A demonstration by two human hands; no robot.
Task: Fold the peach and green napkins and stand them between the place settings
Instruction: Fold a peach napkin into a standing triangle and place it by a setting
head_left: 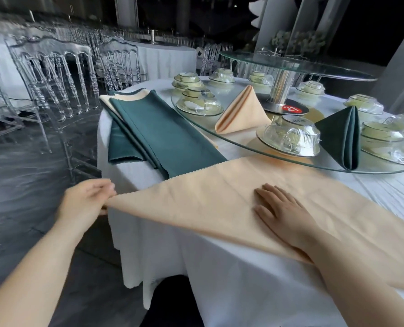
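Note:
A peach napkin lies as a flat triangle across the near edge of the white-clothed table. My left hand pinches its left corner, just past the table's edge. My right hand presses flat on the cloth's middle, fingers straight. On the glass turntable a folded peach napkin and a folded green napkin stand upright between wrapped place settings. A stack of unfolded green and peach napkins lies at the table's left.
A raised glass tier on a chrome post stands over the turntable, with a red number marker at its base. More wrapped bowl sets ring the turntable. Clear acrylic chairs stand to the left on the dark floor.

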